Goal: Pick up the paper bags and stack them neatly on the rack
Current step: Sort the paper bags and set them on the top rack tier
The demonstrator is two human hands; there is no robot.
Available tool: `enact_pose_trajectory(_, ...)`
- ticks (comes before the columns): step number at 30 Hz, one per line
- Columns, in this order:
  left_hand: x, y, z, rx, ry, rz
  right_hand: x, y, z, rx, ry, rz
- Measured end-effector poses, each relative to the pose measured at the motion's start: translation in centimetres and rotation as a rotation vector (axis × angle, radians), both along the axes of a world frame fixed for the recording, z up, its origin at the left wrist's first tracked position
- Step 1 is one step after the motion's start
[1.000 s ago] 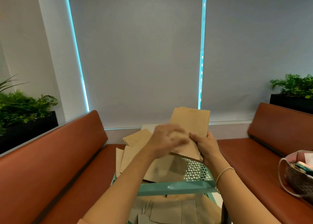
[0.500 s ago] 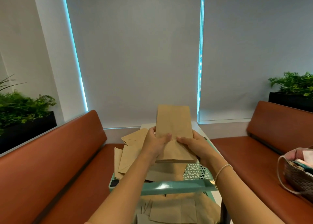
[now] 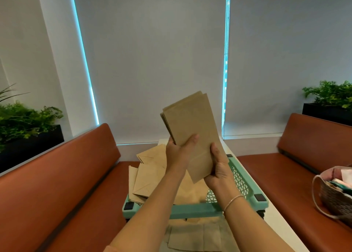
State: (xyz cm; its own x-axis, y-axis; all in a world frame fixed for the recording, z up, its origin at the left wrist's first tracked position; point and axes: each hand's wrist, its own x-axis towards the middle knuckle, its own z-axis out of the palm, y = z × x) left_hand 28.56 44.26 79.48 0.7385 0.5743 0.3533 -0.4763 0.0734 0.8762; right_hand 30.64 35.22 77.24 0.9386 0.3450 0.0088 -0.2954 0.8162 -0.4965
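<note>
Two hands (image 3: 198,162) round tilted paper bags (image 3: 192,129) above cluttered teal rack (image 3: 192,209).

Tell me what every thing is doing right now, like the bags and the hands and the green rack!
Held paper bags: a small bunch, lifted above the rack, tilted.
Left hand: grips the bunch's left edge.
Right hand: holds its lower right corner.
Loose paper bags: lying messy on the rack, overlapping.
Teal rack: upright, on the white table.
Wicker basket: on the right bench, filled.
</note>
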Motion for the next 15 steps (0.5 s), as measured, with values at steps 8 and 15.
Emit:
enact_pose_trajectory(8,0.2,-1.2,-0.4,0.003,0.036,0.0,-0.9,0.9,1.2,0.02,-0.007,0.031)
enact_pose_trajectory(15,0.1,0.8,0.1,0.161,0.127,0.009,0.5,-1.1,0.8,-0.287,-0.102,0.011)
